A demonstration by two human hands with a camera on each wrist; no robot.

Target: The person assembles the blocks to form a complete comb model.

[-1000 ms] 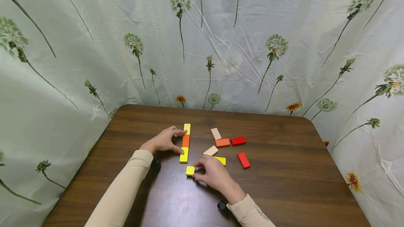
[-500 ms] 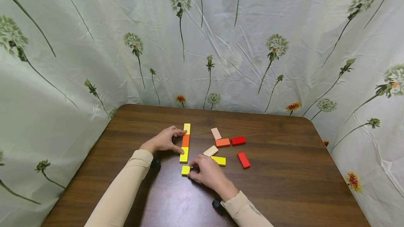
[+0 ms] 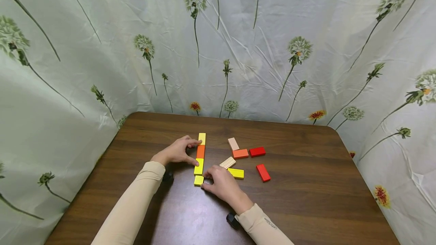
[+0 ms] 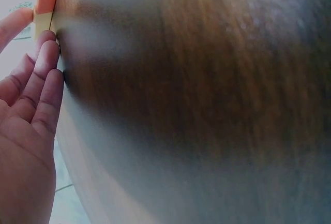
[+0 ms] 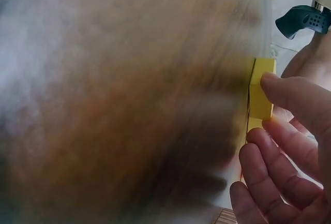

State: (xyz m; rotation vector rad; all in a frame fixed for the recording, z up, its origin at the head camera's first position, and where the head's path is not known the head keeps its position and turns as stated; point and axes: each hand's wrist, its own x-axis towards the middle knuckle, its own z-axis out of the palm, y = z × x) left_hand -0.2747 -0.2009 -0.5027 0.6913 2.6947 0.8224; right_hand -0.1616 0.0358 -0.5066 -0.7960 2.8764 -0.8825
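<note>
I am pinching a small, glossy, squarish yellow block between the thumb and finger of my right hand, and it is sitting at the near end of a straight row. Up that row are lying a longer bright yellow block, an orange block and a pale yellow block, all smooth-faced. My left hand is staying open, its thumb touching the longer yellow one and a finger touching the pale one. A small dark mark is showing on my right sleeve, too tiny for reading. Loose blocks in red, orange, yellow and bare wood are lying to the right on the dark, wood-grained tabletop. Behind it, a creased whitish curtain is hanging, printed with dandelions.
</note>
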